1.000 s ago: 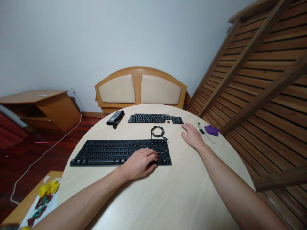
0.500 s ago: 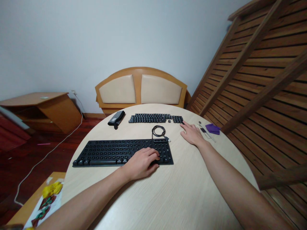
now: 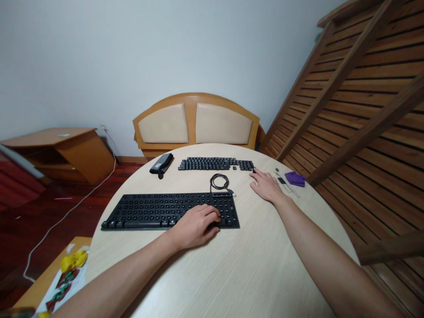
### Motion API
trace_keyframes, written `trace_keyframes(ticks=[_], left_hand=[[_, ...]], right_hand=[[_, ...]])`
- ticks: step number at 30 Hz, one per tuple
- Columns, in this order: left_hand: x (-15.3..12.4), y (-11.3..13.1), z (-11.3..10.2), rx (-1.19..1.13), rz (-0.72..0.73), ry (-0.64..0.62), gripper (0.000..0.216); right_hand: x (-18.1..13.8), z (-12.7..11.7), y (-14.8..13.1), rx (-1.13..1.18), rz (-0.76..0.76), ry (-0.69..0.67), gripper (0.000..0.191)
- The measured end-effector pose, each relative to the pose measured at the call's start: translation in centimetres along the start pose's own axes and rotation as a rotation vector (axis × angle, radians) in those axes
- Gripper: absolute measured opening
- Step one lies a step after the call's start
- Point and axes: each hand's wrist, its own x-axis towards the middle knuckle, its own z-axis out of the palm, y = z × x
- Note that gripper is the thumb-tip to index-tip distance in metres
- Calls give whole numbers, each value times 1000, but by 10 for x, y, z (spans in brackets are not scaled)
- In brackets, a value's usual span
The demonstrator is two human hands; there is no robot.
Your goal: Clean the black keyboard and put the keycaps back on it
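- Round, pale wood-grain table (image 3: 261,265): supports the keyboard parts.
- Flat black plastic keyboard base (image 3: 149,207): extends inward from the surface's left edge; most key positions uncapped. Possible fault: skewing, if pressed off-centre.
- Rows of black plastic keycaps (image 3: 205,164): near the surface's far edge. Possible fault: disordered rows, caused by a sideways sweep of the right hand.
- Left hand (image 3: 197,225): fingers curled over the base's right end; base directly beneath. Fingertip grip cannot be determined.
- Right hand (image 3: 265,185): loosely extended toward the surface's far right edge; rows lie ahead-left of its fingertips. Grip on a keycap cannot be confirmed.
- Single black keycap (image 3: 234,168): apart, just nearside of the rows.
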Motion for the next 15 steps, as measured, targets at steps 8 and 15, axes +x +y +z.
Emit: trace_keyframes(ticks=[8, 15], left_hand=[[1, 1, 0, -8, -2, 12, 12], [1, 0, -1, -2, -1, 7, 13]], right_hand=[[3, 3, 3, 8, 4, -9, 50], [8, 3, 1, 12, 1, 15, 49]])
